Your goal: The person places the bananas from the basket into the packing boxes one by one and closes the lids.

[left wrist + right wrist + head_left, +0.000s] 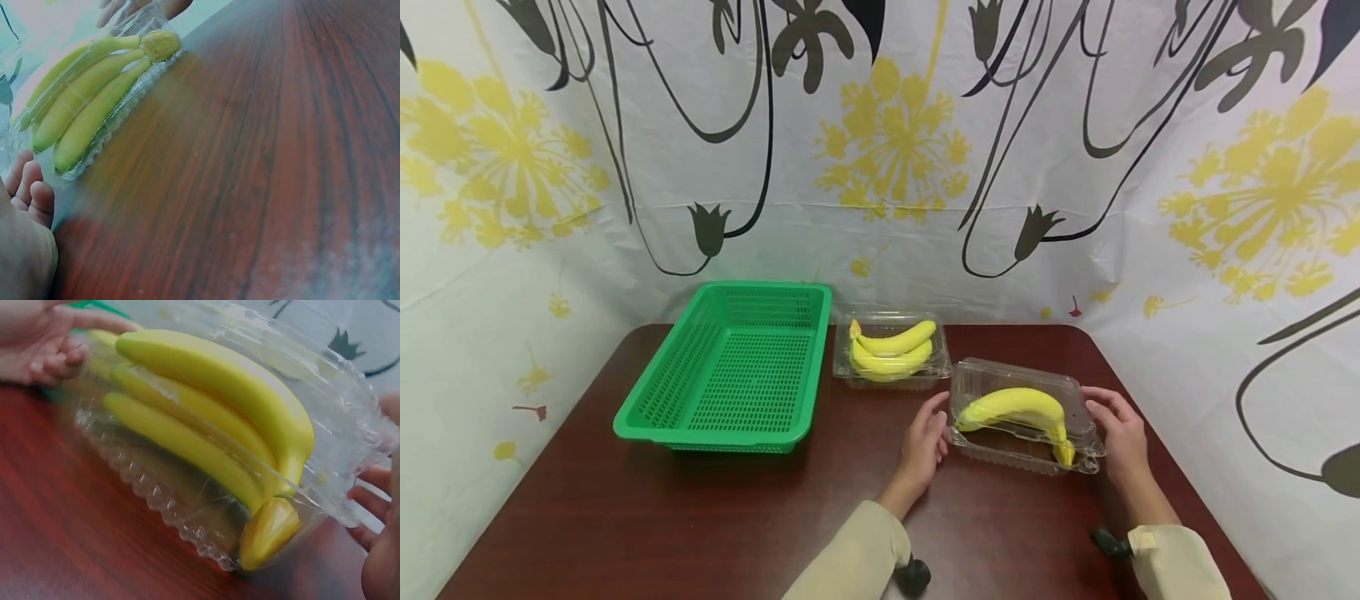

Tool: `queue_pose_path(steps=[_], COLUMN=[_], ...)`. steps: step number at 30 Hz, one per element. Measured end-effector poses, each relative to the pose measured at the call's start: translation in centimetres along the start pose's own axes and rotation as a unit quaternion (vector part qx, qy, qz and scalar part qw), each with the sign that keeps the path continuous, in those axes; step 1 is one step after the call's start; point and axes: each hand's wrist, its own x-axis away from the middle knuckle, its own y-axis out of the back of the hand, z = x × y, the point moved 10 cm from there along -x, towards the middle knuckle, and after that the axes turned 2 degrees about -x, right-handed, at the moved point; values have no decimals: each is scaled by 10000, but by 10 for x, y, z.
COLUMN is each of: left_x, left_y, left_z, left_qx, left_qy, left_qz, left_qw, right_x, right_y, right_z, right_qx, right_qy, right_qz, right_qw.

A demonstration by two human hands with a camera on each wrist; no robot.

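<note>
A clear plastic clamshell box (1009, 379) holding a bunch of yellow bananas (1018, 407) sits on the dark wooden table (700, 517) at the right. My left hand (927, 440) holds the box's left end, thumb on top and fingers curled at the side. At the box's right end my right hand (1116, 429) grips it with its fingers over the lid. The right wrist view shows the bananas (212, 381) close up inside the box (187, 506), with the left hand (44, 344) beyond and the right hand (378, 550) at the edge. The box lid looks closed.
A green perforated basket (707, 435) with nothing in it stands at the left of the table. Just right of it, a second clear box of bananas (891, 350) sits behind the held one. A flower-printed cloth (887, 150) hangs behind and to both sides.
</note>
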Motion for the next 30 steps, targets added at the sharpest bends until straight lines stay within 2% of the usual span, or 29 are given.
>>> queue_pose_path(steps=[2, 4, 6, 8, 12, 14, 17, 21, 25, 30], left_x=[3, 6, 6, 6, 5, 5, 5, 1, -4, -6], left_y=[0, 0, 0, 1, 1, 1, 0, -1, -1, 1], left_z=[-9, -16, -17, -18, -16, -16, -14, 0, 17, 24], left_qx=[14, -14, -6, 31, 69, 82, 139, 206, 202, 240], left_qy=[66, 127, 162, 173, 176, 192, 200, 203, 256, 297], left_qz=[5, -16, -16, -19, -22, -20, -15, -66, -161, -241], left_qw=[10000, 9999, 9999, 9998, 9998, 9998, 9997, 9996, 9993, 9990], right_x=[4, 8, 12, 14, 15, 15, 16, 18, 23, 34], right_y=[-9, -18, -27, -34, -42, -43, -42, -37, -29, -15], right_z=[12, 28, 40, 49, 51, 49, 46, 44, 40, 27], right_qx=[882, 1708, 2076, 2255, 2566, 2626, 2591, 2429, 2380, 2407], right_qy=[478, 1079, 1426, 1594, 1586, 1553, 1507, 1510, 1430, 772], right_qz=[454, 826, 1142, 1394, 1622, 1639, 1565, 1305, 759, -377], right_qw=[9939, 9759, 9610, 9510, 9395, 9381, 9411, 9493, 9577, 9668])
